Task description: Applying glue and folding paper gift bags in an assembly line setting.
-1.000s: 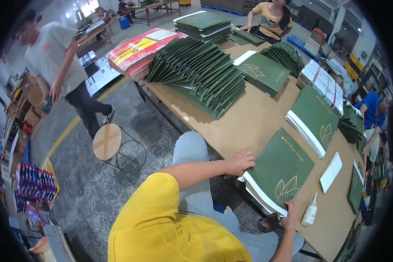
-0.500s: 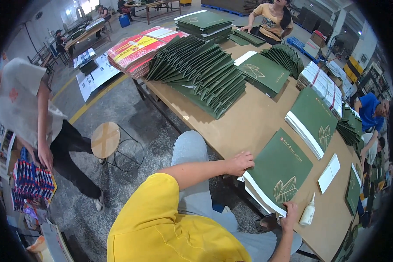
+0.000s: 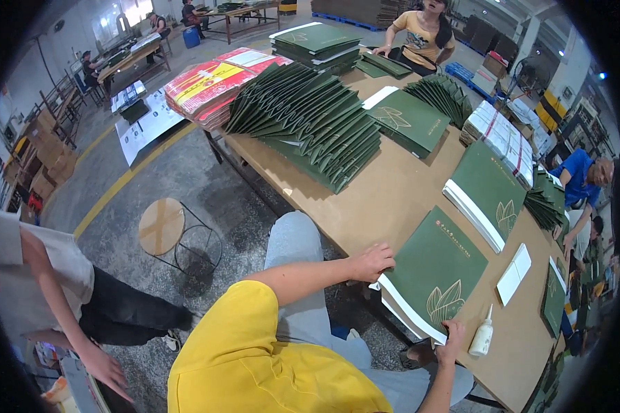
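A stack of dark green printed covers with white edges (image 3: 434, 272) lies at the near edge of the brown table (image 3: 386, 199). My left hand (image 3: 373, 262) grips the stack's left corner, fingers curled over its edge. The stack's near right corner is held by my right hand (image 3: 452, 335) at the table's edge. A small white glue bottle (image 3: 483, 334) lies just right of that hand, and a white paper strip (image 3: 514, 274) lies beyond it.
More green cover stacks (image 3: 486, 193) and a fanned row of green folders (image 3: 310, 120) fill the table, with red-yellow sheets (image 3: 210, 82) at the far end. A round stool (image 3: 162, 227) stands on the floor. A person in white (image 3: 55, 289) bends at left; other workers sit around.
The person in white has walked down the left side toward the lower left corner. My hands have stayed on the green stack.
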`<state>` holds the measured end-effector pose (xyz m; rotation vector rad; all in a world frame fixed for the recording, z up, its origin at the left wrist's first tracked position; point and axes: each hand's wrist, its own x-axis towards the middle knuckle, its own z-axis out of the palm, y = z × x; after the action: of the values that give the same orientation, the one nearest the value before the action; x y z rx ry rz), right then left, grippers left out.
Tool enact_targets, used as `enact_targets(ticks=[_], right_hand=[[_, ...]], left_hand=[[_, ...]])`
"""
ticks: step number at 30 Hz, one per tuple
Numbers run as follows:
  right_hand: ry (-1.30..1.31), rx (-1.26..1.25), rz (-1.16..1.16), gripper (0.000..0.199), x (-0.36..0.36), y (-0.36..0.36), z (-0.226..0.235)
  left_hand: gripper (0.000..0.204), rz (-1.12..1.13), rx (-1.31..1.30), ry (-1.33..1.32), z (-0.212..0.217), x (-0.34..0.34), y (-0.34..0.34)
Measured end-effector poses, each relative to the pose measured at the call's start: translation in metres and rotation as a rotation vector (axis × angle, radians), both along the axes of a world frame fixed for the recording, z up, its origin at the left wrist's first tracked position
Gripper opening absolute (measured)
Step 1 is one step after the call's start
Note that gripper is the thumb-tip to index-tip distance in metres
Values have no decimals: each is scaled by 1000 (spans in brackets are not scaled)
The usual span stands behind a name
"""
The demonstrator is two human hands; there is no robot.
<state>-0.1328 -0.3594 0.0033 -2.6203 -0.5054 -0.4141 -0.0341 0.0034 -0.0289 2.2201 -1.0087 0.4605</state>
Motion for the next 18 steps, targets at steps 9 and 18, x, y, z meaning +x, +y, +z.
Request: enact_targets(ticks=[9, 18], right_hand=[[-11, 37, -5, 29, -2, 6, 3], [-23, 50, -29, 27, -2, 5, 0]], left_hand=[[28, 8, 15, 11, -3, -1, 1], [25, 14, -31, 18, 3, -3, 0]])
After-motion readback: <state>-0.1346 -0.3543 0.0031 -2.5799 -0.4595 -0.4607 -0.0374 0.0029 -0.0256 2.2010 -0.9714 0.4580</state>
